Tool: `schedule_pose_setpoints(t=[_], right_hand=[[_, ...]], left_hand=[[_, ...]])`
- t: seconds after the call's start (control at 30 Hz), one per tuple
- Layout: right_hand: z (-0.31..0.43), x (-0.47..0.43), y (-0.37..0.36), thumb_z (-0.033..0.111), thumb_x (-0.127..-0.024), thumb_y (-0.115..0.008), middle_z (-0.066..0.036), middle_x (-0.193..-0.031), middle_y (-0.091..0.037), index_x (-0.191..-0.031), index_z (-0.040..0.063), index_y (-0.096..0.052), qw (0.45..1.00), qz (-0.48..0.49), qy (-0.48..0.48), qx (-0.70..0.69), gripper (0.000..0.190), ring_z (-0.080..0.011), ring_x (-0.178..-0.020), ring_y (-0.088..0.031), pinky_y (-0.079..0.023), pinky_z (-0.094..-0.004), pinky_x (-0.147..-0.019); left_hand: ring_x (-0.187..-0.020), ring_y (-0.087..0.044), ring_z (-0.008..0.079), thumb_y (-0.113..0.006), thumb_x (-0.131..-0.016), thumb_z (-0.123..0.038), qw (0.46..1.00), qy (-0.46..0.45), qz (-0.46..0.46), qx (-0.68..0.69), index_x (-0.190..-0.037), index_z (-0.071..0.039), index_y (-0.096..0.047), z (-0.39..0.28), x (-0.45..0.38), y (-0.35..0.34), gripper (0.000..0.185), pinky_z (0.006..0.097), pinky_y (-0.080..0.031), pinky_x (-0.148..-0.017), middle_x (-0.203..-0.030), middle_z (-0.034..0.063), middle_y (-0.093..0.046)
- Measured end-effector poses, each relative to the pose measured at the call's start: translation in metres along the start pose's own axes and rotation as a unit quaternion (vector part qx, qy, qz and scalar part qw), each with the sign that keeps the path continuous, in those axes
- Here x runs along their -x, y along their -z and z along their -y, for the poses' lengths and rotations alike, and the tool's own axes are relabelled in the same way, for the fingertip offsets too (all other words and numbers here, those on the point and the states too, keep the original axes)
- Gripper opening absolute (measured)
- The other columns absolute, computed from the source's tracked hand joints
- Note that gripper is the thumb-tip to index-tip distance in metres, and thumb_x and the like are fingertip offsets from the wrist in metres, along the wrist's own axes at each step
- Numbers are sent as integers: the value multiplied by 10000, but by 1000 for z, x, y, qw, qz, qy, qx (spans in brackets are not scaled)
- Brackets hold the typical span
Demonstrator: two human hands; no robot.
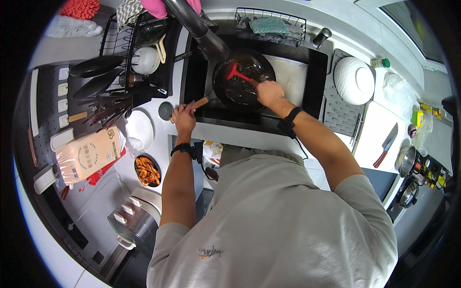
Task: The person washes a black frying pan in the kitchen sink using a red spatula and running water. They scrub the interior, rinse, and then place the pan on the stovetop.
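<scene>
A dark wok sits on the black stove, with glossy dark liquid at its bottom. My right hand grips the handle of a red spatula, whose head is down inside the wok. At the wok's left, my left hand is closed around the end of its wooden handle. Beside the left hand's fingers lies a small round grey dish. What the liquid is cannot be told.
A steel duct reaches down over the wok's far edge. On the left counter are a plate of cooked shrimp, a white bowl and a paper-towel pack. To the right, a knife rests on a white cutting board near an upturned bowl.
</scene>
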State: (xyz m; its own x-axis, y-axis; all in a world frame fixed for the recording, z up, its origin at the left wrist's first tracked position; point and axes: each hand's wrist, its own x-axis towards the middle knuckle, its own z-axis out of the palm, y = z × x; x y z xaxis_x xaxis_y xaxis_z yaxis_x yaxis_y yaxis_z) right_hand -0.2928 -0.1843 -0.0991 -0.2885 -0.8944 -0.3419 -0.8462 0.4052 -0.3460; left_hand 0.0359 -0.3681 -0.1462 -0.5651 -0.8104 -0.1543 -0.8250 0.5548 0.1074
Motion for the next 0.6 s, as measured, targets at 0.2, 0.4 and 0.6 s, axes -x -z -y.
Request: schedule_pose_setpoints(t=[0.2, 0.4, 0.6], right_hand=[[-14, -19, 17, 168, -921, -518, -129, -1108, -654, -1222, 174, -636, 985, 6, 90, 146, 323, -289, -873, -711, -574, -429, -720], [-60, -10, 33, 187, -952, -482, -114, -1139, -638, -1289, 215, -605, 986, -13, 29, 162, 360, -288, -883, -711, -572, -406, -710], [-42, -6, 41, 173, -944, -503, -95, -1137, -632, -1146, 139, -670, 984, -50, 100, 138, 264, -270, -963, -691, -567, -416, -730]], left_hand=[[-1180, -478, 287, -661, -910, -224, 1000, 0, 4, 4, -1252, -345, -680, -1, -1, 1, 363, 478, -303, -1057, -1232, 19, -600], [-1183, -478, 296, -642, -926, -221, 1000, -4, 3, -9, -1262, -343, -672, -1, -2, 1, 358, 491, -296, -1071, -1229, 30, -598], [-1179, -480, 301, -647, -926, -231, 1000, 1, 11, -5, -1255, -332, -677, -6, -2, 6, 345, 480, -302, -1073, -1211, 36, -602]])
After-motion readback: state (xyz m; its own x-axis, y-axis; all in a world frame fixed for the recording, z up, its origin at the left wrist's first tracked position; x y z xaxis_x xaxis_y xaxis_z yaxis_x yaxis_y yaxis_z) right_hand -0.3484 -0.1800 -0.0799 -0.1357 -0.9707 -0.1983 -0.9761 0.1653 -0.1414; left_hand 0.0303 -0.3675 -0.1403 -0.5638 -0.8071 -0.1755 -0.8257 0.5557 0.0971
